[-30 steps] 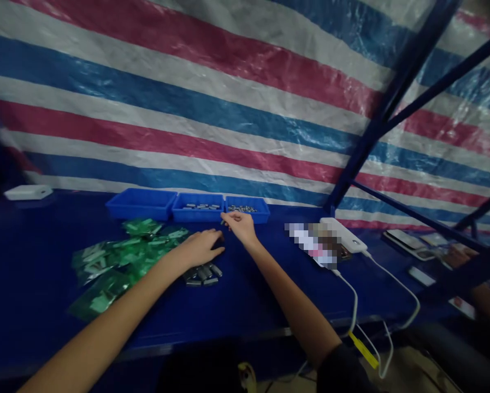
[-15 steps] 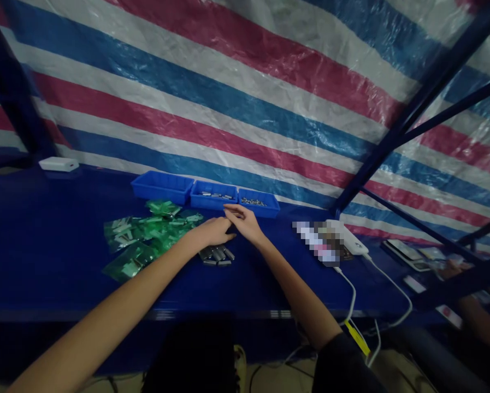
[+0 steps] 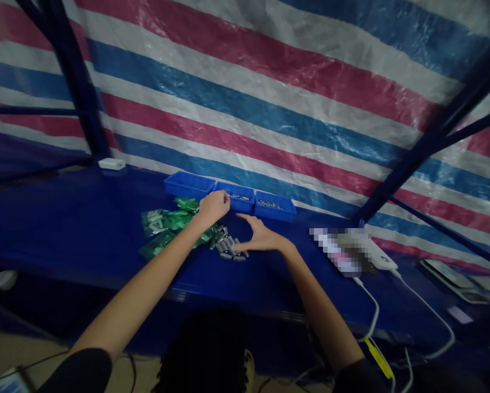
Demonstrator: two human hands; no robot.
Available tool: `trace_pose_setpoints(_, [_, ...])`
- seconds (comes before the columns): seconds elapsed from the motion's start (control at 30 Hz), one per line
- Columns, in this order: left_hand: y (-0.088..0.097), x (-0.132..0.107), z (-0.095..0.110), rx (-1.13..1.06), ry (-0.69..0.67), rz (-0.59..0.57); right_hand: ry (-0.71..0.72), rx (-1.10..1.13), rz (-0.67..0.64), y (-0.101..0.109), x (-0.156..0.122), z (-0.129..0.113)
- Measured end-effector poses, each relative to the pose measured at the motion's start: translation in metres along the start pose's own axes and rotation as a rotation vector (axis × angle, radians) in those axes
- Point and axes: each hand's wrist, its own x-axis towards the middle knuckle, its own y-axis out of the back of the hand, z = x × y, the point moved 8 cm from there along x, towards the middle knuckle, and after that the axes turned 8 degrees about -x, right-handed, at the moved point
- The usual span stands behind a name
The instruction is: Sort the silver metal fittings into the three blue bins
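Observation:
Over the front of the middle blue bin, my left hand is closed with its fingers curled down; whether anything is in them is hidden. My right hand is open, thumb and fingers spread apart, at the right side of a pile of short silvery metal pieces. The thumb reaches over the pile. Green plastic bags with pale pieces inside lie left of the pile, partly behind my left forearm. A few metal pieces show in the middle bin.
A left blue bin and a right blue bin with small metal parts flank the middle one. A white box stands at the back left. On the right lie a blurred-out flat object, a white device and white cables.
My hands, together over the metal pieces before, have moved apart. The left has lifted toward the middle bin; the right has spread open beside the pile. The view has swung left.

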Motion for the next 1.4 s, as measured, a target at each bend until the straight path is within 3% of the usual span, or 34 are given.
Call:
trace_pose_setpoints(0.13, [0.013,0.002,-0.004,-0.068,0.005,0.147,0.149,-0.120,-0.247,-0.030,-0.015,-0.040])
trace_pose_setpoints(0.2, [0.014,0.001,-0.003,-0.092,-0.015,0.167,0.118,-0.178,-0.234,-0.036,-0.014,-0.044])
trace_pose_setpoints(0.33, [0.012,-0.003,0.006,-0.102,-0.092,0.137,0.068,-0.226,-0.086,-0.032,0.000,-0.033])
trace_pose_setpoints(0.4, [0.006,-0.007,0.017,-0.089,-0.184,0.061,0.095,-0.229,0.016,-0.028,0.009,-0.024])
trace_pose_setpoints(0.5, [-0.017,-0.017,0.032,-0.026,-0.329,-0.186,0.123,-0.240,0.187,-0.019,0.019,-0.010])
trace_pose_setpoints(0.57, [-0.032,-0.024,0.035,0.050,-0.341,-0.319,0.111,-0.256,0.265,-0.015,0.024,-0.002])
trace_pose_setpoints(0.77, [-0.037,-0.028,0.034,0.188,-0.291,-0.326,0.056,-0.256,0.337,-0.008,0.028,0.009])
trace_pose_setpoints(0.97, [-0.048,-0.034,0.025,0.242,-0.281,-0.550,-0.044,-0.124,0.399,0.008,0.023,0.027])
trace_pose_setpoints(1.2, [-0.051,-0.027,0.025,0.190,-0.346,-0.407,-0.063,0.137,0.445,0.008,0.026,0.042])
trace_pose_setpoints(1.4, [-0.042,-0.021,0.029,0.035,-0.328,-0.311,-0.082,0.328,0.654,0.021,0.020,0.045])
